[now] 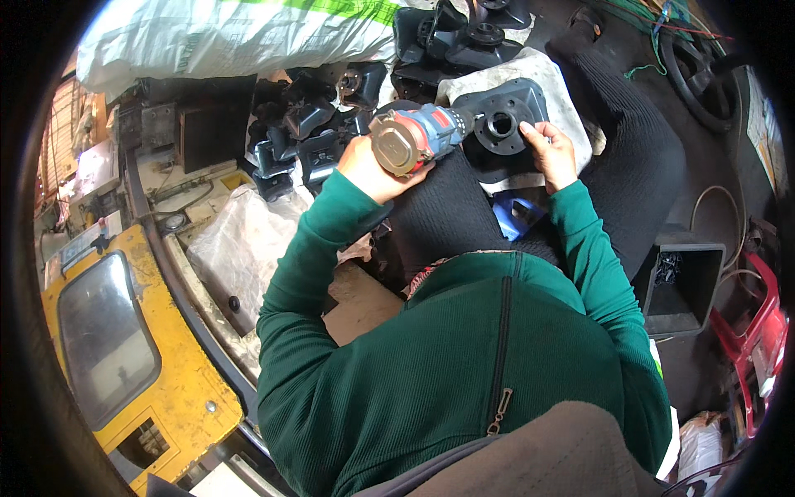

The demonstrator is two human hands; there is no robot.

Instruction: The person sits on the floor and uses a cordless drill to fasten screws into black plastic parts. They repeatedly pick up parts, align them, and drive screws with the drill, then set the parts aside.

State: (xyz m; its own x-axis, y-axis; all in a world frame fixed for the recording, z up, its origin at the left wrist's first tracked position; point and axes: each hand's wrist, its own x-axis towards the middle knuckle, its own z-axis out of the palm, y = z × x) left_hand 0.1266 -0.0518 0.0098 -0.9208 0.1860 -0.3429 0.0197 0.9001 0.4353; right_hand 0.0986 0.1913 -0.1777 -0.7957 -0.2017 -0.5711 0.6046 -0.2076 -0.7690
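Observation:
My left hand is wrapped round a blue, red and grey cordless drill. The drill's chuck points right, at the left side of a black flange ring with a round hole in its middle. Thumb and fingers of my right hand pinch the ring's right edge. Under the ring is a black plastic housing, resting on a white cloth across my lap. The drill body hides most of my left fingers, and I cannot tell whether the tip touches a screw.
Many black plastic housings are piled at the left, with more beyond the cloth. A blue part lies between my legs. On the right stands a grey box holding small screws. A yellow machine is at the left.

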